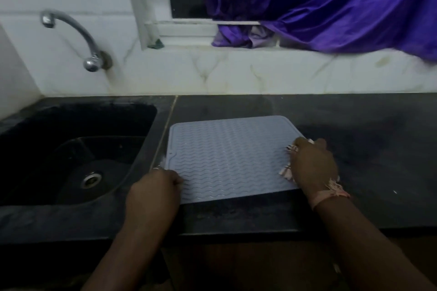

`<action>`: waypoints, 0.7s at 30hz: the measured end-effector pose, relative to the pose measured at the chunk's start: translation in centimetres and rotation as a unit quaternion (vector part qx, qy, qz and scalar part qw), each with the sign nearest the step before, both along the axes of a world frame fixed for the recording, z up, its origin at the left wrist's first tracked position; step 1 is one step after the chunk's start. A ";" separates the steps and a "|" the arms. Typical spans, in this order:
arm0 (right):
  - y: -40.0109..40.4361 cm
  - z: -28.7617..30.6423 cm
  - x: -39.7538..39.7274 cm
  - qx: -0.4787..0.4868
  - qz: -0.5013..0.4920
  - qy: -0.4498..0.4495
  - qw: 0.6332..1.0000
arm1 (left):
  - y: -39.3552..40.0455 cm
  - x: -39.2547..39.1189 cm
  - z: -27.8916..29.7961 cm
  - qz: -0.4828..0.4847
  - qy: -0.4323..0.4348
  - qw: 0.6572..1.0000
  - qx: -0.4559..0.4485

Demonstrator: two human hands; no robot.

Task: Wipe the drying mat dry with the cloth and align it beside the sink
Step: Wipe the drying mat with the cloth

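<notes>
A pale blue-grey drying mat (227, 156) with wavy ridges lies flat on the dark counter, just right of the black sink (71, 149). My left hand (156, 186) grips the mat's near left corner with curled fingers. My right hand (312, 165) lies on the mat's right edge, holding a bunched light patterned cloth (287, 171) that peeks out from under the fingers. Most of the cloth is hidden by the hand.
A curved metal tap (78, 38) juts from the tiled wall over the sink. A purple curtain (331, 7) hangs over the window sill at the back right. Dark counter (366, 139) extends right of the mat; its front edge runs just below my wrists.
</notes>
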State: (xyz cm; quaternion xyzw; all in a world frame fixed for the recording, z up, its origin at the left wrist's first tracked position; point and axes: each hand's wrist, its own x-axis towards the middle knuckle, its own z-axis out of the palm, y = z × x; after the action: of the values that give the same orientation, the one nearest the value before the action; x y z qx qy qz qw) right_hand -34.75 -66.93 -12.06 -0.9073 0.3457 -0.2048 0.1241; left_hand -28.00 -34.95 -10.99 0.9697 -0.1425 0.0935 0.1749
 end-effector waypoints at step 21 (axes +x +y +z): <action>18.7 2.5 11.1 0.112 0.372 0.006 0.921 | 1.5 10.1 -1.0 -0.048 0.017 0.998 -0.033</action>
State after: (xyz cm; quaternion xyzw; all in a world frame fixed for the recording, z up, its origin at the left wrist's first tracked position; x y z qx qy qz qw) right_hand -23.65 -48.23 -9.52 -0.9520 0.0043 -0.0980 0.2898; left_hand -17.93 -33.49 -12.04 0.9568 -0.1829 0.0730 0.2140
